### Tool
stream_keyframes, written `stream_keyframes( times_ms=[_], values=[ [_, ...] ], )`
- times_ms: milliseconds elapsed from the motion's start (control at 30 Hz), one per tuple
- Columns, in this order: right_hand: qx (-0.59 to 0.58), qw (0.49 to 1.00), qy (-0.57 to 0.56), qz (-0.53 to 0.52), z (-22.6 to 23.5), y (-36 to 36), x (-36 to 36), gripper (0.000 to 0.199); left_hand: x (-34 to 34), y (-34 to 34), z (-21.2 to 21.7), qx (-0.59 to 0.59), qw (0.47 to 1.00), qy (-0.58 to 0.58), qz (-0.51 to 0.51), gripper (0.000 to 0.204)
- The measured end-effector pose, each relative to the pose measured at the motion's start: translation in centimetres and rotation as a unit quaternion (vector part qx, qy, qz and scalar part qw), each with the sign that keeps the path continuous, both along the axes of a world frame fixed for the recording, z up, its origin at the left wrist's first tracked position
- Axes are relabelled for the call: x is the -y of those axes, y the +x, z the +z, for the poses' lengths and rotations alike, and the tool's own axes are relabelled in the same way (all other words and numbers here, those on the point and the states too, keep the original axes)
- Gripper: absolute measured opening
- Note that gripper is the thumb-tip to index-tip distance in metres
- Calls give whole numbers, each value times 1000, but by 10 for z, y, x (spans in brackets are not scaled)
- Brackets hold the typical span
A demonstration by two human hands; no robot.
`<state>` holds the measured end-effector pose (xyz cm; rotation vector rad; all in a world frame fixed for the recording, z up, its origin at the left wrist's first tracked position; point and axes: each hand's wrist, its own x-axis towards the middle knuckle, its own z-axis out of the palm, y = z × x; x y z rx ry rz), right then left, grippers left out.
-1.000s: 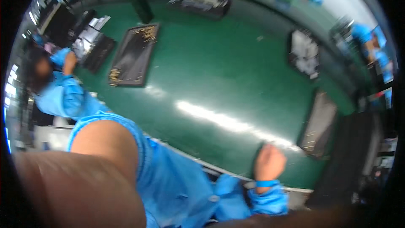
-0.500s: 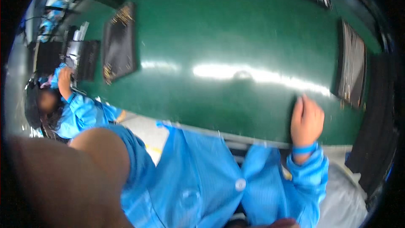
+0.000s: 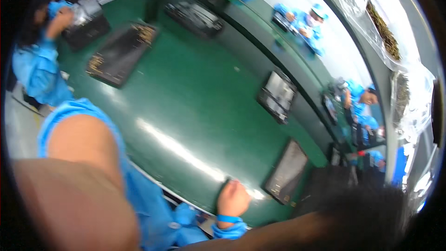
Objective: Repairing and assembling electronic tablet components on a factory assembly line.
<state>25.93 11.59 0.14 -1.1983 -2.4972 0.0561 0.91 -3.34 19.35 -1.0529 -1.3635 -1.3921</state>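
Note:
My left arm is raised close to the camera, its blue sleeve pushed up and bare skin filling the lower left; the hand itself lies outside the picture. My right hand, with a blue band at the wrist, rests on the green table near its front edge. Its fingers look curled in, and nothing shows in them. To the right of that hand lies a flat dark tray-like block. A similar dark block with gold-coloured bits at both ends lies at the far left.
A co-worker's blue sleeve is at the left, a hand over dark parts. Black-and-silver assemblies lie along the table's far side. Past a dark rail, other people in blue work. Clear bags of gold-coloured pieces lie upper right. Blurred skin and dark hair cover the lower right.
The view has tilted and swung, bringing the far side, other people and bags into sight. My right hand stays on the table, now lower in the picture. My left arm is still raised.

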Motion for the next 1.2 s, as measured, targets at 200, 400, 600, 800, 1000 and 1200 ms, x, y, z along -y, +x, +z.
stream_keyframes(
  times_ms=[200,400,600,800,1000,1200],
  values=[
    [-1,999,41,20,10,-11,-49,11,-53,-15,-39,47,969,-181,-163,63],
    [-70,996,61,10,-3,15,-70,11,-83,9,-39,33,940,-243,-236,63],
    [-76,996,42,9,-8,13,-53,9,-39,-6,-50,44,932,-242,-268,63],
    [-82,995,-48,14,7,23,-47,14,-72,17,-34,69,929,-275,-237,63],
    [-18,998,-4,-63,-1,70,-54,15,-84,-15,-90,217,855,-462,-96,49],
    [3,996,31,-81,0,74,-53,12,-127,-25,-102,295,884,-361,-35,47]
  ],
)
